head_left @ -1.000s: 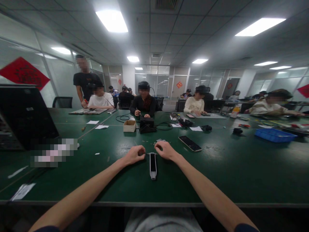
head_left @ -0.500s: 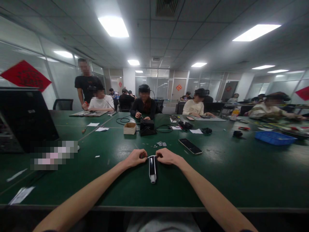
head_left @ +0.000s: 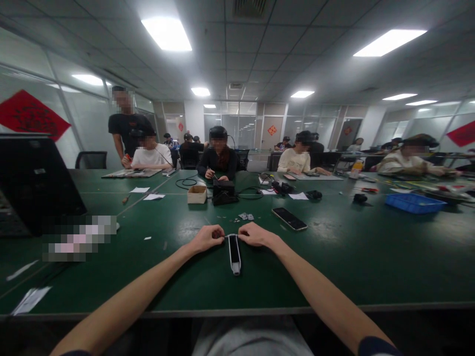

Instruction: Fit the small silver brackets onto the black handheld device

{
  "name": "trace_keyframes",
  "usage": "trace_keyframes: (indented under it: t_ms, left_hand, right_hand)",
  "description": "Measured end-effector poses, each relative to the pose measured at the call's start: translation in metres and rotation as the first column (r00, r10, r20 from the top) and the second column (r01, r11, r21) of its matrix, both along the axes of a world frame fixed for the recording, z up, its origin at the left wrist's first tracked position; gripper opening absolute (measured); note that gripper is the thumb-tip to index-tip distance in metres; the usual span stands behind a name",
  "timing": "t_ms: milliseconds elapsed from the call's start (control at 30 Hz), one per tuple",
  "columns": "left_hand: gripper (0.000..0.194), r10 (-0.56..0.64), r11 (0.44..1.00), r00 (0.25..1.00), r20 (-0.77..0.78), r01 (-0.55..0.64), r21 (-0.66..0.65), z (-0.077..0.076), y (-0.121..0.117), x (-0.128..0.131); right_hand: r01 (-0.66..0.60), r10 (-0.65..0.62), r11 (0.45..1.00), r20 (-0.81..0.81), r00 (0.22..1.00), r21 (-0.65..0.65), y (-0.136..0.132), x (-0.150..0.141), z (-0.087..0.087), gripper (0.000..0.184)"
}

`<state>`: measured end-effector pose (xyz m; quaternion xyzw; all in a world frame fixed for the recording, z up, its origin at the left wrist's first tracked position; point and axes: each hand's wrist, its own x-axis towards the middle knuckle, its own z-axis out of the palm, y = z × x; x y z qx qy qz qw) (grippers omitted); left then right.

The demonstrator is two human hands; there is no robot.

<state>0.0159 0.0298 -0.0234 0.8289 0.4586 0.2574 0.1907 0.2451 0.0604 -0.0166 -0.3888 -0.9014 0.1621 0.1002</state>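
Note:
A slim white-framed device with a black face [head_left: 234, 253] lies on the green table in front of me, its narrow pale end toward my body. At its far end my left hand [head_left: 208, 238] is closed in a pinch from the left side. My right hand [head_left: 256, 234] pinches from the right, opposite it. A thin light strip [head_left: 231, 235] spans the device's far end between the fingertips; whether it is a separate piece is too small to tell. Just beyond the hands lie small metal-looking pieces [head_left: 246, 216].
A phone [head_left: 290, 218] lies to the right, beyond my hand. Farther off stand a small open box [head_left: 197, 194] and a black case [head_left: 223, 191]. A blue tray [head_left: 414, 203] is at the right and a black computer case [head_left: 40, 183] at the left. Other people sit across the table.
The whole view has shifted slightly. Both hands stay at the device's far end, and the thin strip between their fingertips shows more clearly now.

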Motion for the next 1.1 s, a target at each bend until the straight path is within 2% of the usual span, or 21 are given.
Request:
trace_keyframes:
  t_ms: [300, 500, 600, 667, 733, 900, 1100]
  left_hand:
    - [0.024, -0.03, 0.998, 0.999, 0.024, 0.032, -0.052, -0.001, 0.002, 0.0]
    - [0.026, -0.021, 0.996, 0.997, 0.081, 0.028, -0.085, -0.002, 0.002, 0.001]
    - [0.026, -0.032, 0.993, 0.99, 0.14, 0.047, -0.109, -0.004, 0.005, -0.001]
    - [0.025, -0.025, 0.991, 0.986, 0.165, 0.047, -0.128, -0.006, 0.008, -0.002]
    - [0.025, -0.016, 0.99, 0.985, 0.172, 0.041, -0.138, -0.007, 0.01, -0.002]
    - [0.022, -0.009, 0.989, 0.98, 0.197, 0.038, -0.144, -0.005, 0.01, 0.0]
    - [0.02, 0.002, 0.99, 0.979, 0.203, 0.027, -0.136, -0.004, 0.007, 0.001]
  right_hand:
    - [-0.003, 0.007, 0.998, -0.064, 0.998, 0.055, -0.002, -0.005, -0.008, 0.024]
    - [-0.028, 0.034, 0.997, -0.093, 0.995, 0.07, 0.004, 0.002, -0.006, 0.03]
    - [0.103, -0.085, 0.987, -0.139, 0.987, 0.126, 0.017, 0.01, -0.005, 0.037]
    - [0.237, -0.203, 0.95, -0.177, 0.963, 0.202, 0.027, 0.011, -0.008, 0.033]
    - [0.309, -0.269, 0.919, -0.183, 0.946, 0.245, 0.035, 0.008, -0.013, 0.029]
    - [0.28, -0.25, 0.909, -0.133, 0.959, 0.307, 0.048, -0.007, -0.027, 0.027]
    - [0.297, -0.261, 0.903, -0.152, 0.953, 0.311, 0.055, -0.008, -0.032, 0.021]
